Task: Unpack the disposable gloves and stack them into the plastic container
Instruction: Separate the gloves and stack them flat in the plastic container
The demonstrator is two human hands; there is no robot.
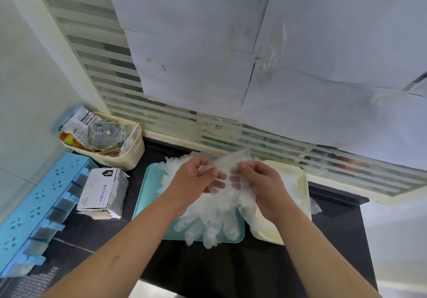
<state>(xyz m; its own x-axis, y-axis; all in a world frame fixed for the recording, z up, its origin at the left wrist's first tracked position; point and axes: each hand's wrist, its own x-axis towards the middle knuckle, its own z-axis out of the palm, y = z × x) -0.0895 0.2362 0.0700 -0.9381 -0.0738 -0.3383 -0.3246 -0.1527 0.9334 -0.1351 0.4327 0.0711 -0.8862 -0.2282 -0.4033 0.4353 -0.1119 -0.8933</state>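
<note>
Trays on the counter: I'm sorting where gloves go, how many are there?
2: a teal tray under the glove pile, centre; a cream tray beside it, to the right.

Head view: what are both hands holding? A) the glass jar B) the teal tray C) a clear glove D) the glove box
C: the left hand and right hand each pinch a clear glove above the teal tray.

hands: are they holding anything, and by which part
Both hold one thin clear plastic disposable glove: left hand pinches its left side, right hand its right side. Cuff or finger end cannot be told.
</note>
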